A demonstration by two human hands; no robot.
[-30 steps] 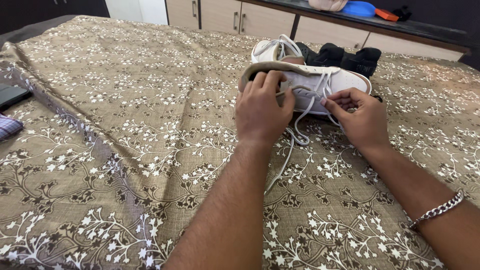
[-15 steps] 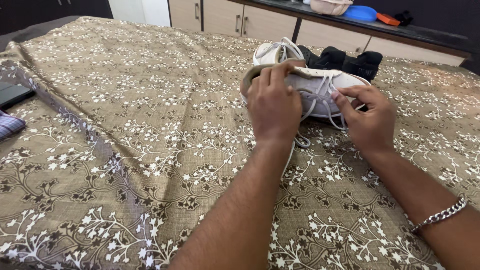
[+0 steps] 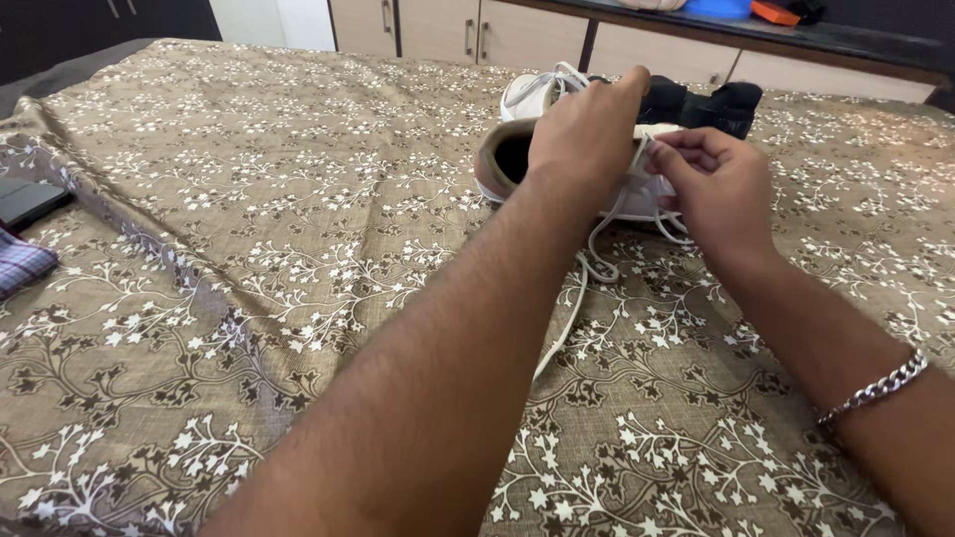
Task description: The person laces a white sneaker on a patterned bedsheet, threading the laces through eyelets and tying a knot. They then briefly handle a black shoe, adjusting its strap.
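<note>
near shoe (image 3: 517,159) lying on its side on the patterned bedspread (image 3: 249,259), dark opening turned toward the camera, tan collar rim showing. left hand (image 3: 587,134) laid over the top of that shoe, covering most of it, fingers curled down and index stretched past toward the far side; cannot tell what the fingertips hold, since the back of the hand hides them. right hand (image 3: 716,184) just right of the shoe, fingers (image 3: 668,149) bent in a tight pinch on a white lace (image 3: 637,164) right beside the left hand. more of the lace trailing off the shoe toward the camera, looping on the bedspread and running under the left forearm. silver chain bracelet (image 3: 875,390) on the right wrist, well in front of the shoe. second white shoe (image 3: 532,91) touching or just behind the near shoe, laces loose on top. black socks (image 3: 716,104) behind the shoe and to its right. dark flat device (image 3: 28,202) and a checked cloth (image 3: 22,264) far left of the shoe at the bedspread's edge. cabinets (image 3: 438,30) and a dark counter (image 3: 796,40) beyond the shoe.
</note>
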